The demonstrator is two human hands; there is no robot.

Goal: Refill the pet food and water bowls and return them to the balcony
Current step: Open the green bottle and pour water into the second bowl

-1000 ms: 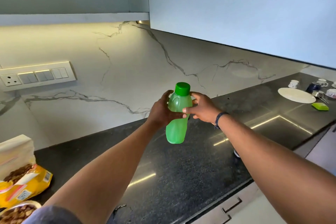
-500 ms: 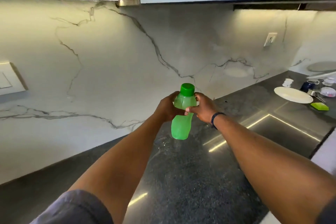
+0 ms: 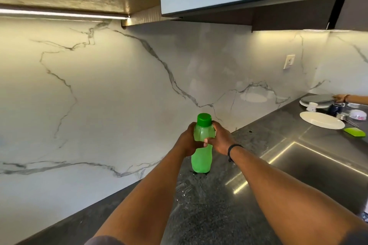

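A green plastic water bottle (image 3: 201, 159) with a darker green cap stands upright, its base on or just above the dark granite counter (image 3: 209, 215); which, I cannot tell. My left hand (image 3: 188, 142) grips the bottle's upper body from the left. My right hand (image 3: 221, 139) grips it from the right, thumb across the front. The cap is on. No pet bowls or food bag are in view.
A steel sink (image 3: 310, 167) lies right of the bottle. Beyond it are a white plate (image 3: 321, 119), a green sponge (image 3: 355, 132), cups and small bowls. Another person's hand (image 3: 341, 98) touches a grey plate at the far right. Wall cabinets hang overhead.
Both hands have lowered the bottle toward the counter. My view has swung right, so the food bag and switch panel on the left have left the frame.
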